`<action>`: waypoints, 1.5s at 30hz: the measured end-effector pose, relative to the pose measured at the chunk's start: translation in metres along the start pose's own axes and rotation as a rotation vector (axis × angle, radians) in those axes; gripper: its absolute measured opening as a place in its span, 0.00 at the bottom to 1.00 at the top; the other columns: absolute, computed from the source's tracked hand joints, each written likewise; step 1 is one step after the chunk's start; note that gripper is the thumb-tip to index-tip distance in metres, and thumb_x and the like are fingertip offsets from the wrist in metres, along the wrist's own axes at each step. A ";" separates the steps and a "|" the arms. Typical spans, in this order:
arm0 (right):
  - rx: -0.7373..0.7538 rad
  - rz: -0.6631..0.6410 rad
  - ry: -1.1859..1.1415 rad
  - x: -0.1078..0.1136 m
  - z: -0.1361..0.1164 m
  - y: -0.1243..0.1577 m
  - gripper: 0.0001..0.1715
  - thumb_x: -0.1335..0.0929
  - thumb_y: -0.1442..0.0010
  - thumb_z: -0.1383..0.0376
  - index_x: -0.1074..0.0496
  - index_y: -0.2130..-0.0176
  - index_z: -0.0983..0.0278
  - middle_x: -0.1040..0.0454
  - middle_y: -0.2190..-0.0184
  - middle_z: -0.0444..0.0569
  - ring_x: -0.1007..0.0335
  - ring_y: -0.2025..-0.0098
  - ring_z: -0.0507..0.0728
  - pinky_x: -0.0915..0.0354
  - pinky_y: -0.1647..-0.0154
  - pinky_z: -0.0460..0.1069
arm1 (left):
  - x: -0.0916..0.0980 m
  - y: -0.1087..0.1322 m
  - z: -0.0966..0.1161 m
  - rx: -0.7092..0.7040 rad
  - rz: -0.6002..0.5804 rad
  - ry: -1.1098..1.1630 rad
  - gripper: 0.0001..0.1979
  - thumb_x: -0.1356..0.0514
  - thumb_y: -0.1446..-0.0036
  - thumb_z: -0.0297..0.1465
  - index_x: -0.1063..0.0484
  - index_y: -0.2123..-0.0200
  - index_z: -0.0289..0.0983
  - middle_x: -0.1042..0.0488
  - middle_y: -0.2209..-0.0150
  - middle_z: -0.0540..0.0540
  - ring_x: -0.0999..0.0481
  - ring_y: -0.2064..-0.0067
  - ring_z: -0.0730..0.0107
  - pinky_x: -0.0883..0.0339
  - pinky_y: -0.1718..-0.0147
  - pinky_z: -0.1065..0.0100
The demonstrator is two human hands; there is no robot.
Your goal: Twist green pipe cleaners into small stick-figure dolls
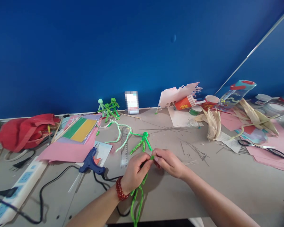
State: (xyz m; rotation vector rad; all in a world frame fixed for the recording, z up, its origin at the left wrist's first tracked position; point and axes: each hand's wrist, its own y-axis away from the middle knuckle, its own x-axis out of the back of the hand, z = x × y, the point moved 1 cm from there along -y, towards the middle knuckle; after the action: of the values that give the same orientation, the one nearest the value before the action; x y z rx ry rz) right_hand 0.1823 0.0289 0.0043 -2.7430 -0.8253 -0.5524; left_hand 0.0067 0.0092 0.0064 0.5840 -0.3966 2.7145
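My left hand (pixel 138 170) and my right hand (pixel 168 162) meet low over the table, fingertips pinched together on a bright green pipe cleaner (pixel 152 157). Long green pipe cleaner strands (pixel 137 205) hang below my left hand toward the table's front edge. Whether they join the piece in my fingers is hidden by that hand. Just beyond my fingertips lies a green pipe-cleaner figure (pixel 145 136) with a round head and twisted limbs. Paler green pipe cleaners (pixel 119 126) trail away to its left. Farther back, several finished-looking green figures (pixel 111 107) stand near the wall.
To the left are a blue glue gun (pixel 92 162) with a black cord, a clear ruler (pixel 124 151), a white power strip (pixel 21 186), pink paper (pixel 71 148) and a red bag (pixel 29 132). Rightward lie thin wires (pixel 196 149), black-handled scissors (pixel 262 146), dried husks (pixel 213 124) and a red paper cup (pixel 186 103).
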 end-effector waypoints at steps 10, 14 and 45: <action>-0.023 -0.046 -0.096 -0.001 0.007 0.002 0.12 0.44 0.38 0.67 0.41 0.73 0.61 0.39 0.78 0.40 0.37 0.78 0.50 0.42 0.73 0.44 | 0.002 0.004 0.000 -0.096 0.000 -0.177 0.10 0.46 0.39 0.28 0.36 0.74 0.38 0.37 0.75 0.50 0.36 0.71 0.69 0.44 0.70 0.69; -0.038 -0.050 -0.111 -0.001 0.005 0.001 0.13 0.44 0.37 0.67 0.43 0.74 0.61 0.40 0.79 0.40 0.40 0.79 0.50 0.44 0.74 0.44 | 0.002 0.004 0.001 -0.101 0.013 -0.242 0.11 0.46 0.39 0.27 0.37 0.75 0.38 0.38 0.75 0.50 0.37 0.72 0.70 0.45 0.71 0.69; 0.027 0.061 0.067 -0.006 0.003 0.001 0.10 0.41 0.40 0.65 0.38 0.73 0.62 0.33 0.78 0.43 0.39 0.75 0.51 0.45 0.71 0.45 | -0.011 0.001 -0.009 0.494 -0.106 0.758 0.19 0.43 0.40 0.44 0.30 0.75 0.34 0.34 0.83 0.51 0.37 0.81 0.78 0.45 0.81 0.75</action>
State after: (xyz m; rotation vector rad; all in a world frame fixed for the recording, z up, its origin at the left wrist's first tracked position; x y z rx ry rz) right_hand 0.1787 0.0263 -0.0007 -2.6995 -0.7251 -0.6127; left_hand 0.0123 0.0083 -0.0065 -0.3293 0.4864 2.6721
